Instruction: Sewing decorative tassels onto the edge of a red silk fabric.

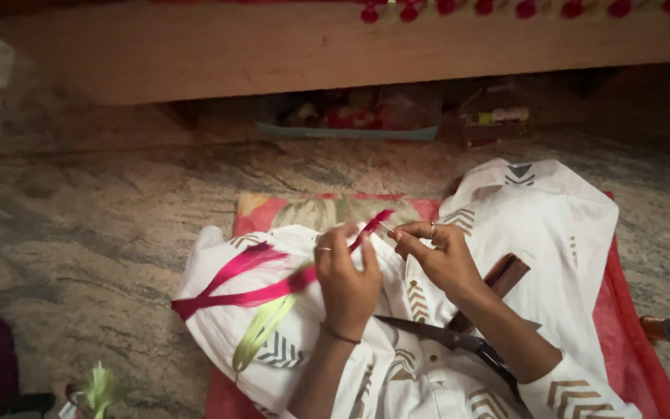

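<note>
I judge the step as tying or threading near the tip of the pink ribbon strip [273, 275]: my left hand [348, 283] has its fingers clenched on it, and the right hand [437, 254] pinches what may be a needle just beside them. Next calls for steady tension; black scissors [451, 340] lie below the fingers.

A room in a home, seen from floor level. A mottled stone floor [102, 209] runs under a low wooden bed frame [312, 50] edged with red pom-pom trim [521, 8]. Household clutter is stored beneath, and a floral cushion [312, 209] lies on the floor.
</note>
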